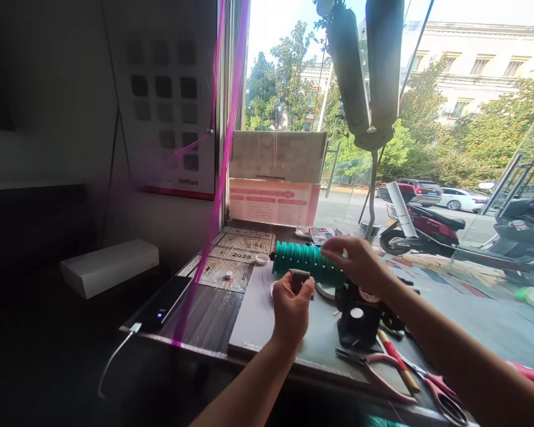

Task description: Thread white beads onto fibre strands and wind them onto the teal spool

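A teal grooved roller (293, 256) with rows of small white dots lies sideways, mounted at its right end by a black stand (358, 320). My left hand (291, 311) is closed in front of the roller, holding a small grey-brown piece (299, 275) whose kind I cannot make out. My right hand (360, 261) reaches over the roller's right part with thumb and fingers pinched together. Anything between those fingertips is too small to see.
Pink-handled pliers (382, 373), a red-and-tan stick (398, 363) and scissors (440, 394) lie at right. A white board (253, 323) is under the work. Left are a small white lid (261, 259), a phone (160, 302) with a cable and a white box (111, 267). A lamp arm (374, 184) stands behind.
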`<control>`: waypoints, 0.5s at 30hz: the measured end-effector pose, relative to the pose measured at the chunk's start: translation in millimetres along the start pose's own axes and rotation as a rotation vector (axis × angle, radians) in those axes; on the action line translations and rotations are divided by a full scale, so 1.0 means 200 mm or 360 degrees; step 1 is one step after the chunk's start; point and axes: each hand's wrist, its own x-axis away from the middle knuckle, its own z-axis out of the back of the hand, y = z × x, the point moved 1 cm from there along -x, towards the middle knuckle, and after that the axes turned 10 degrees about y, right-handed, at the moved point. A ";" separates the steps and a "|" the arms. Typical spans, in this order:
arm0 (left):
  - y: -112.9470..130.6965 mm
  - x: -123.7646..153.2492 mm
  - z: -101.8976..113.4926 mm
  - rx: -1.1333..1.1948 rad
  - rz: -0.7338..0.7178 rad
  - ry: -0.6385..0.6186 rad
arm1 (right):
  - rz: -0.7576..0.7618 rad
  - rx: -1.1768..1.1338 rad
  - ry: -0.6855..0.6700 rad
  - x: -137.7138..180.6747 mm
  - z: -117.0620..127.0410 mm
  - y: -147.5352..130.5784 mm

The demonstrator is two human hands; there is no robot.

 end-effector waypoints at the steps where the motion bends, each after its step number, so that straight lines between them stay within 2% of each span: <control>1: -0.02 -0.01 -0.03 0.0033 -0.0019 0.0052 | 0.0001 0.0011 0.0013 0.01 -0.02 0.02; 6: -0.09 -0.04 -0.13 0.0140 -0.0075 0.0186 | 0.0030 -0.0006 0.0131 0.07 -0.12 0.04; 15: -0.10 -0.03 -0.16 0.0231 -0.0078 0.0354 | 0.0011 -0.0087 0.0128 0.08 -0.12 0.07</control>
